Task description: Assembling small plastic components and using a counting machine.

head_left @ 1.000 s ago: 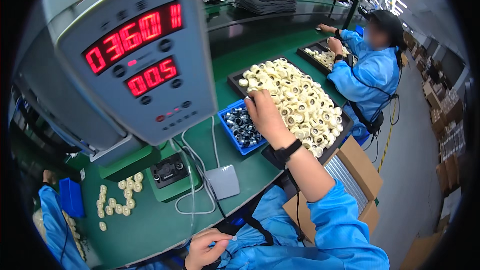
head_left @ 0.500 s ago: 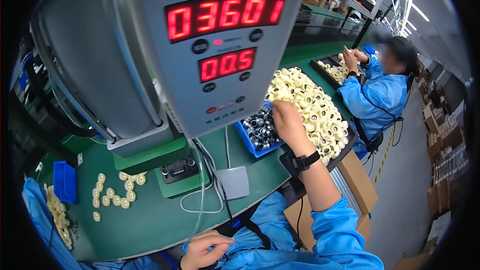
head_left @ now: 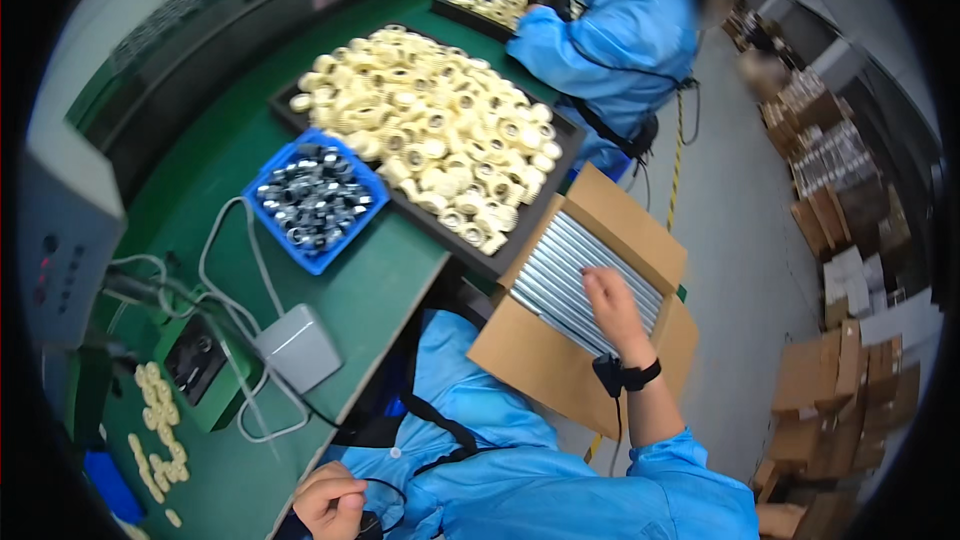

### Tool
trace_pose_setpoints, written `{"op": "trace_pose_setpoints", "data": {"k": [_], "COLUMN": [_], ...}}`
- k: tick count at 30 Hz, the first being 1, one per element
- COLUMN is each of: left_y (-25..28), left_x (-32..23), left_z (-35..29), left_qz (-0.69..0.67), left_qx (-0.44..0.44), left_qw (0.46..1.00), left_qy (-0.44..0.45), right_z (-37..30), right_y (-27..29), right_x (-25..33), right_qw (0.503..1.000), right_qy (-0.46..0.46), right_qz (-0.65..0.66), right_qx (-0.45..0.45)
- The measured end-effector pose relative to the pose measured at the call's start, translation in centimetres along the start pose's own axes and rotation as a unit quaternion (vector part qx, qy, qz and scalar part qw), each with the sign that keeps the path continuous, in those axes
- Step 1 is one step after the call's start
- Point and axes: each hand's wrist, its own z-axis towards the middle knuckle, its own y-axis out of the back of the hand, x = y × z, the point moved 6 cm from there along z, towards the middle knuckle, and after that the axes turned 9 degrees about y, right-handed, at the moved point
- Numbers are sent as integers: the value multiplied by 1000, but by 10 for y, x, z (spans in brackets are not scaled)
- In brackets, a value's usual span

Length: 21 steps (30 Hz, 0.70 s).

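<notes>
My right hand (head_left: 613, 308), with a black band at the wrist, is over an open cardboard box (head_left: 540, 380). Its fingers are curled together above the silvery metal tubes (head_left: 562, 275) lying side by side inside; anything within them is hidden. By the table's front edge, close to my lap, my left hand (head_left: 330, 500) is closed with the thumb against the fingers. What it may hold cannot be seen. A blue bin (head_left: 318, 265) full of small shiny metal fittings (head_left: 312, 198) stands on the green table, against a black tray (head_left: 490, 262) heaped with cream-coloured round plastic parts (head_left: 430, 130).
At left stand a grey counter unit (head_left: 70, 230) and a green-based device (head_left: 205, 365). Cables run to a grey flat box (head_left: 300, 348). Loose cream parts (head_left: 160, 410) lie near a blue container (head_left: 112, 485). A co-worker (head_left: 620, 50) sits beyond; cardboard boxes (head_left: 810, 370) line the right.
My right hand has left the blue bin and moved to the box of tubes. The view has swung right, so the counter is now at the left edge. My left hand stays near my lap.
</notes>
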Motion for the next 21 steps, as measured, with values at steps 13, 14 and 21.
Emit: {"op": "trace_pose_setpoints", "data": {"k": [13, 14, 21], "left_y": [-59, -57, -44], "left_x": [-21, -19, -3], "left_z": [45, 43, 27], "left_qz": [51, 52, 40], "left_qx": [104, 97, 53], "left_qw": [993, 994, 998], "left_qy": [-3, 5, 18], "right_z": [-58, -59, -42], "right_y": [-84, -84, -89], "right_x": [-16, -17, -30], "right_qw": [969, 969, 970], "right_qy": [-66, -71, -135], "right_qz": [-215, -214, -147], "right_qx": [99, 100, 138]}}
